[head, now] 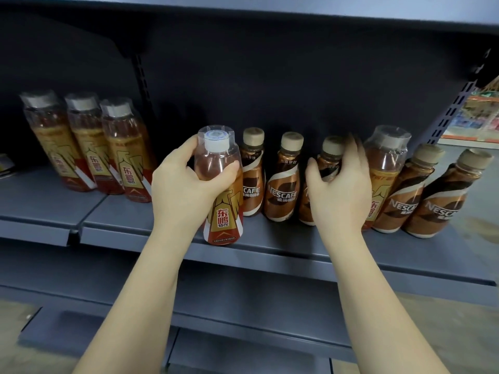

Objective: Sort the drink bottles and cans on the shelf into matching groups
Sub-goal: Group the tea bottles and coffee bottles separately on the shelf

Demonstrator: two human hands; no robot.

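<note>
now left fingers (229,168) curled round energy bottle (222,209), right fingers (313,168) cupping coffee bottle (328,163)

Shop: grey metal shelving (270,238) with slotted uprights (448,114), rows of bottled drinks (280,182), stocked aisle (478,114) beyond.

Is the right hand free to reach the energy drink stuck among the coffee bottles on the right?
Probably not yet: the right hand grips a coffee bottle. The energy drink stands just beside it, unobstructed in front.

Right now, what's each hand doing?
Left hand: gripping the energy drink bottle.
Right hand: fingers curled round a coffee bottle on the shelf.
</note>
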